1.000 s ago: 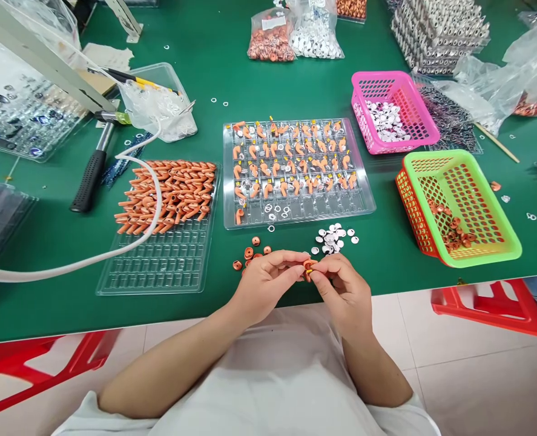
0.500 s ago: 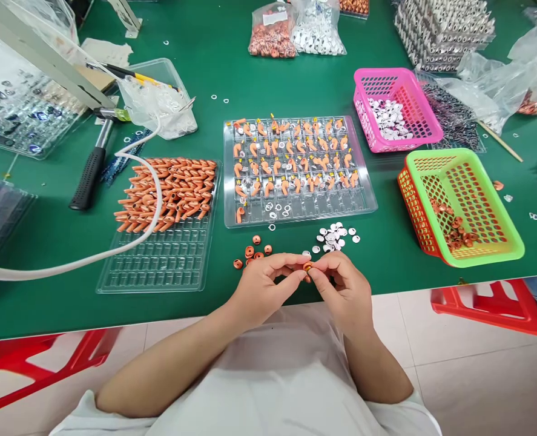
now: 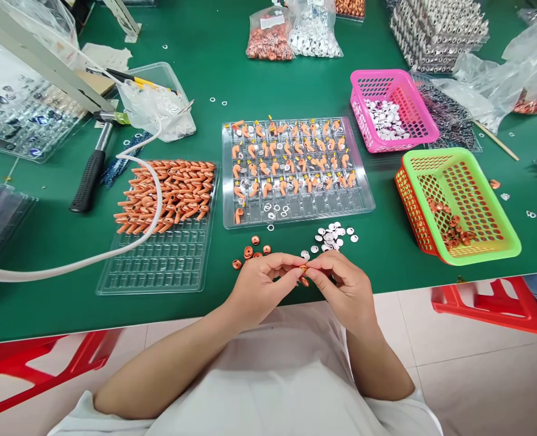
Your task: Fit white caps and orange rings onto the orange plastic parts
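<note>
- Ctr: parts tray (image 3: 341,207); nr side of it, cups (image 3: 249,252) L, discs (image 3: 329,237) R.
- L: tube tray (image 3: 159,261), then hammer (image 3: 89,181).
- R: far basket (image 3: 398,146), nr basket (image 3: 488,257).
- Nr edge: small piece (image 3: 304,269) betw L hand (image 3: 261,290) & R hand (image 3: 350,290), exact lie unclear.

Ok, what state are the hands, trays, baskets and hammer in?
Left hand, pinching a small coppery part
Right hand, pinching the same part
Left tray, partly filled
Middle tray, partly filled
Pink basket, holding white discs
Green basket, holding coppery pieces
Hammer, lying down

A plain greyish-white top (image 3: 268,387) — loose sleeves (image 3: 75,418) ending near the elbows (image 3: 107,396) — and bare hands (image 3: 260,292) (image 3: 347,290).
</note>
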### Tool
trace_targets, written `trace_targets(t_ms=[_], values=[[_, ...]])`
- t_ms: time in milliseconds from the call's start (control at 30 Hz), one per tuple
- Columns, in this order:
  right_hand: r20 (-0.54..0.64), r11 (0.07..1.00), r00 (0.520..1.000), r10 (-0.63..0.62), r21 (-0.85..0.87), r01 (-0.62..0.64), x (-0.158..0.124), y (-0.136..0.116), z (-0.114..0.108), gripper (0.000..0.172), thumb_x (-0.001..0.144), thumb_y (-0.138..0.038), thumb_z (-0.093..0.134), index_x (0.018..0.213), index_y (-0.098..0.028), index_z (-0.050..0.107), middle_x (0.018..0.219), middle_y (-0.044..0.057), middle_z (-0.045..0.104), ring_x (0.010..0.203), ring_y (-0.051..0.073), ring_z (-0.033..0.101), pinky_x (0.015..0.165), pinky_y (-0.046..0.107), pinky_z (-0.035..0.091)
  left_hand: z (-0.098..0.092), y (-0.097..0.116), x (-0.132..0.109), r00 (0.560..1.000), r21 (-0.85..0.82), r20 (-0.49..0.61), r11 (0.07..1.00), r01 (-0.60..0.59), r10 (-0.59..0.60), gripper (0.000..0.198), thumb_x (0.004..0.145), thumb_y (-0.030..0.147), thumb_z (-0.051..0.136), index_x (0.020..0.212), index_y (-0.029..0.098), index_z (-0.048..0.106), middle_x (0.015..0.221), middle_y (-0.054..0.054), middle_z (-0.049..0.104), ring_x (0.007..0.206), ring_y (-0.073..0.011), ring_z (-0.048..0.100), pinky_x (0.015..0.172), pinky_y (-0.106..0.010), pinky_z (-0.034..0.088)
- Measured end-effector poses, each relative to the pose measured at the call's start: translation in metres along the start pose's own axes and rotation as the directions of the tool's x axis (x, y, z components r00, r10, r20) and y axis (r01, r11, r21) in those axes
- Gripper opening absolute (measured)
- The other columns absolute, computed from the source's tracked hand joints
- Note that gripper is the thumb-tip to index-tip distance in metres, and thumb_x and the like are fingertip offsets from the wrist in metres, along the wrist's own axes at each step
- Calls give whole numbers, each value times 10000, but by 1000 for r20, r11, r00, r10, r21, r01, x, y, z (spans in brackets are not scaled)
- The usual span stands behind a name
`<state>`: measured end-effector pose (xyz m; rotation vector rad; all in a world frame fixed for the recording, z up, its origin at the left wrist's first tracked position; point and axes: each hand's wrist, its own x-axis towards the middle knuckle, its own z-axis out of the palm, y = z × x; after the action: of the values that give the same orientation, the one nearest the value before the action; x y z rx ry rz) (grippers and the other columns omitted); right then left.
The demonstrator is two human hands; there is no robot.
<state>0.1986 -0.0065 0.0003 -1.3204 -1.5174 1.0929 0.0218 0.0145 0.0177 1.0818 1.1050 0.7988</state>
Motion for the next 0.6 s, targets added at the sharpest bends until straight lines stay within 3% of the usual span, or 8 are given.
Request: trace_targets(t_ms=[300,600], values=[[-41,993,993,113,51,-111,-1,-4,12,80,891,-188,611,825,-232,620,767,-9,607,660,132,572,568,255,454,7,-9,-2,992,74,-121,997,-36,45,162,824,200,660,936,137,758,830,-63,781,765,-183,743,739,-268,615],[-75,989,990,121,96,-114,-3,-3,23,112,853,-153,576,777,-228,540,713,-31,531,612,118,513,515,233,405,10,-10,-4,967,266,-191,957,-115,169,153,765,138,626,844,134,757,734,-44,756,626,-143,698,587,-209,562]])
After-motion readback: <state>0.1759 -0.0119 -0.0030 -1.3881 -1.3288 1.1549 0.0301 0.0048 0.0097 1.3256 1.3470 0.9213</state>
